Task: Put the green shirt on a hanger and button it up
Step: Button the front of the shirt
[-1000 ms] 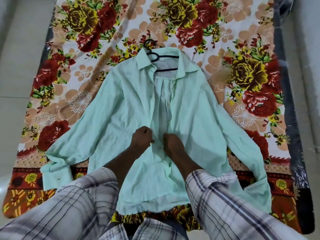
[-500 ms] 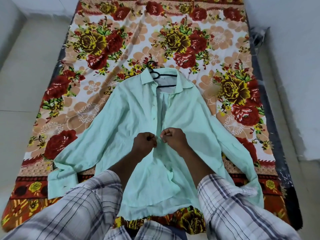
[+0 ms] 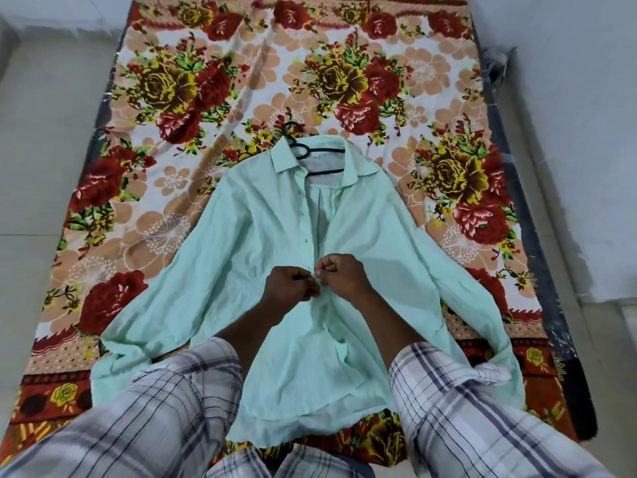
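Fingers of left hand and right hand curled, pinching front edges of green shirt mid-placket; shirt flat on floral bedsheet, black hanger inside collar.

The shirt was pale mint green, its hanger black. The bedsheet carried red, yellow-brown and peach flowers with green leaves on white, bordered in red. The sleeves were white plaid with grey-purple lines.

Soft, even indoor light, faint shadows, slight overall softness, and wide-angle bending at the edges.
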